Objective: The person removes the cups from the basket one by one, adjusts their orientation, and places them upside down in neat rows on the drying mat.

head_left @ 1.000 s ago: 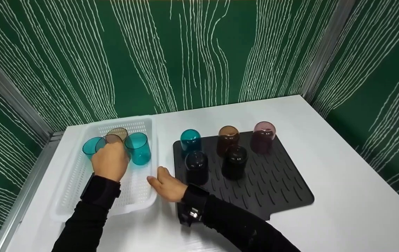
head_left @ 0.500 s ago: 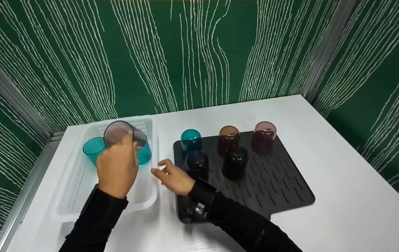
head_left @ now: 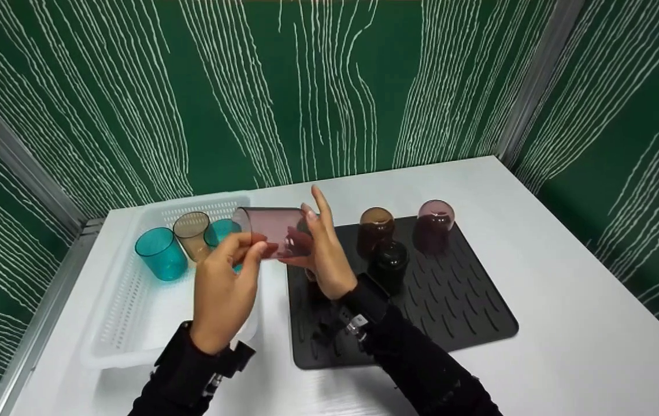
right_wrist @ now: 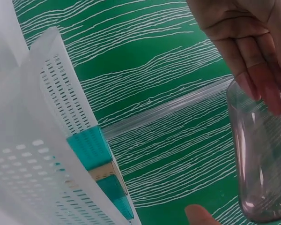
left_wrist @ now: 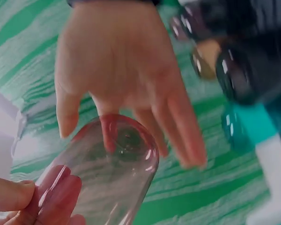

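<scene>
A pale purple tumbler lies on its side in the air, between the two hands and above the gap between the white basket and the black mat. The left hand pinches it near the open rim between thumb and curled fingertips. The right hand meets its rounded bottom with fingers straight and slightly spread, the fingertips against the base and the forefinger pointing up past it. Just beyond the left fingers, inside the basket, stand a teal cup, an amber cup and a second teal cup, partly hidden behind the tumbler. Beyond the right fingers, upside down on the mat, sit a brown cup, a plum cup and, nearer the wrist, a black cup. Everything rests on a white table walled in green.
</scene>
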### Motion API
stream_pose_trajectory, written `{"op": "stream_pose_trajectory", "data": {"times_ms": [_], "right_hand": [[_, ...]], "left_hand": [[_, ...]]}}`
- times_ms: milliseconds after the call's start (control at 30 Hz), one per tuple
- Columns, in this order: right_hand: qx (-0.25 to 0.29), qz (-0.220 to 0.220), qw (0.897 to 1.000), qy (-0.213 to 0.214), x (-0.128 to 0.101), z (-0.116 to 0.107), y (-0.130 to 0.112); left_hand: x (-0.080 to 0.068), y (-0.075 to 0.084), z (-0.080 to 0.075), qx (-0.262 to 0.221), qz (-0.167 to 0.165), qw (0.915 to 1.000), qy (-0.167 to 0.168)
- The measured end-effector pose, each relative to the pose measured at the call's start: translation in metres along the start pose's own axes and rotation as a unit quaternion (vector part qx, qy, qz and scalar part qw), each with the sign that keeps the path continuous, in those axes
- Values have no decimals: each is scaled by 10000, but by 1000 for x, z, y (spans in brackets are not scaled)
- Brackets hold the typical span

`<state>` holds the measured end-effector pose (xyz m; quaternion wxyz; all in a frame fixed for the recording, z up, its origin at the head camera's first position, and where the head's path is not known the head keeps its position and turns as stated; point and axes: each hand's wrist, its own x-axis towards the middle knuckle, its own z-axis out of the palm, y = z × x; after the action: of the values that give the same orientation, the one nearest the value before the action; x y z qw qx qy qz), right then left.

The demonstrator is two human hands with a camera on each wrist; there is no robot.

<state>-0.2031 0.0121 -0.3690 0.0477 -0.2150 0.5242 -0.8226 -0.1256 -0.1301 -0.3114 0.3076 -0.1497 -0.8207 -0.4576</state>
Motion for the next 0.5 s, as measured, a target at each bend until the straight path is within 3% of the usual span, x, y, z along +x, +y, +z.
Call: {"op": "stream_pose_trajectory", "data": {"times_ms": [133,300,500], "right_hand": [[-116,-357,9991,177,-6,-1,-6],[-297,-1124,9927,313,-10,-9,-1],[-1083,-1207,9842,713,-15,-18,2]], "left_hand": [[-5,-1,9,-695,-522,9961,-166],[-14,-5,21,-1378,-1195,9829,-240],[-23,-10,31,-1431,-1329,9805,-237]]}}
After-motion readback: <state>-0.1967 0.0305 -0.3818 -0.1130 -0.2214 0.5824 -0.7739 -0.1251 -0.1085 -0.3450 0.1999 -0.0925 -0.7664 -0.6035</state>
